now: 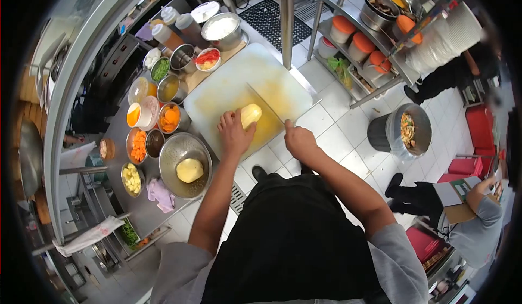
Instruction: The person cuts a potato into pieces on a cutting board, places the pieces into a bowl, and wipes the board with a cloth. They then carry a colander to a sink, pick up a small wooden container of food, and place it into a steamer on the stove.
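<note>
Steadying a peeled potato (250, 115), or something very like one, on the near half of the white cutting board (234, 71). Cupping one end narrowly with the left hand (235, 134), between fingers and thumb. Gripping a knife (266, 103) in the closed right hand (300, 141), with the handle mostly hiding inside the fist, and pointing the steel away and leftward, just right of the potato. Not showing clearly from overhead — whether touching the potato or standing slightly apart.

For a good cut, best be tucking the left fingertips under, drawing the thumb in behind and letting the knuckles guide the knife. Seating the potato on its flattest side would-be-wise, as a guard against rolling. Probably working better by sliding the knife forward and down than by chopping straight — for less sticking on damp flesh. Leaving the second potato (190, 170) resting in the metal colander (169, 161) at the left, beside the board, and so well out of the knife's way.
</note>
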### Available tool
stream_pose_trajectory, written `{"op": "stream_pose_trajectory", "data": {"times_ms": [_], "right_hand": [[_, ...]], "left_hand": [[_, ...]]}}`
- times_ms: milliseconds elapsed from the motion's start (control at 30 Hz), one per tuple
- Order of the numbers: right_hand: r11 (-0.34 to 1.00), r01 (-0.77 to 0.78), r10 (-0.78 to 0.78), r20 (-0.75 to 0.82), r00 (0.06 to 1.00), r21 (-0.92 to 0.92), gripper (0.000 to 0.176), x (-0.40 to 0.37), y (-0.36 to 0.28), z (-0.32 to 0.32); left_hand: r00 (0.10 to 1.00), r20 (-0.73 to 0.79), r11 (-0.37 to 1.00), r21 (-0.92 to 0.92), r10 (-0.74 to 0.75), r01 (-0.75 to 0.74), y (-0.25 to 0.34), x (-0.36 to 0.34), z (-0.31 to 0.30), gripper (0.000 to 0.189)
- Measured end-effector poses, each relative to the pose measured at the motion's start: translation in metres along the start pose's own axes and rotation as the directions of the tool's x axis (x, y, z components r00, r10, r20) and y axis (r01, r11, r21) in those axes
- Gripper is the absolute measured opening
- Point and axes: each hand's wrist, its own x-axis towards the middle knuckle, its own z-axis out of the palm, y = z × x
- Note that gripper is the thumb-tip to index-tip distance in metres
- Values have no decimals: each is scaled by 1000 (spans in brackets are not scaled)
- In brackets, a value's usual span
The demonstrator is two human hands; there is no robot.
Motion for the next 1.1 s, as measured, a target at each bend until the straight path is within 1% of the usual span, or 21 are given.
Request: {"op": "stream_pose_trajectory", "data": {"times_ms": [33, 67, 133, 167, 233, 267, 333, 367, 433, 467, 567, 667, 767, 833, 867, 900, 933, 967, 1067, 1100], "right_hand": [[997, 72, -72, -45, 996, -4, 25, 7, 0, 7], [996, 87, -88, -30, 996, -22, 25, 11, 4, 11], [986, 159, -159, -10, 987, -50, 25, 15, -1, 2], [982, 176, -176, 8, 984, -69, 25, 17, -2, -5], [980, 145, -141, 42, 989, -138, 30, 22, -8, -23], [975, 160, -153, 56, 987, -153, 30, 21, -13, -27], [963, 230, -222, 75, 972, -140, 31, 21, -25, -35], [960, 236, -226, 84, 971, -152, 31, 23, -32, -38], [954, 220, -197, 126, 972, -202, 27, 31, -44, -40], [952, 225, -200, 135, 970, -207, 27, 35, -45, -39], [925, 280, -251, 139, 958, -257, 23, 49, -51, -34], [934, 256, -215, 180, 960, -250, 22, 54, -60, -40], [938, 235, -178, 227, 957, -254, 22, 52, -63, -42], [953, 168, -116, 206, 972, -253, 16, 47, -69, -39], [950, 177, -121, 218, 968, -259, 16, 52, -63, -26], [954, 200, -161, 183, 970, -224, 19, 62, -51, -6], [955, 226, -201, 144, 969, -190, 23, 69, -49, 1], [953, 234, -207, 149, 967, -195, 23, 75, -44, 3], [942, 281, -256, 147, 955, -185, 24, 80, -44, -15], [912, 322, -293, 143, 945, -254, 21, 76, -52, -28]], "left_hand": [[993, -77, 996, -3, -90, 90, 5, -6, 4, 62], [990, -86, 993, -15, -115, 114, 7, -8, 5, 62], [983, -153, 993, -72, -99, 89, 8, -11, 7, 62], [979, -162, 990, -86, -126, 113, 7, -11, 7, 62], [977, -212, 995, -103, -11, -11, 0, -7, 7, 60], [975, -220, 994, -113, -33, 8, -3, -6, 8, 60], [982, -187, 983, -175, 24, -58, -5, 0, 8, 54], [981, -193, 982, -184, 12, -48, -5, 3, 8, 54], [992, -127, 973, -228, 16, -45, -3, 5, 6, 49], [992, -128, 972, -233, 6, -35, -2, 6, 4, 49], [993, -116, 974, -223, 9, -34, -2, 6, 1, 49], [997, -76, 976, -220, -7, -10, 1, 7, -1, 50], [994, -105, 976, -217, 5, -28, -1, 5, 3, 45], [991, -131, 973, -227, 7, -37, -2, 5, 2, 44], [991, -131, 972, -233, -8, -23, -2, 4, 3, 44], [992, -128, 969, -246, -9, -23, -1, 3, 2, 43], [992, -128, 966, -259, -10, -24, -1, 3, 3, 43], [994, -106, 959, -283, -33, 2, -3, 4, 2, 43], [992, -125, 940, -341, -30, -15, -11, 4, 9, 45], [991, -131, 939, -344, -32, -15, -14, 1, 5, 45]]}}
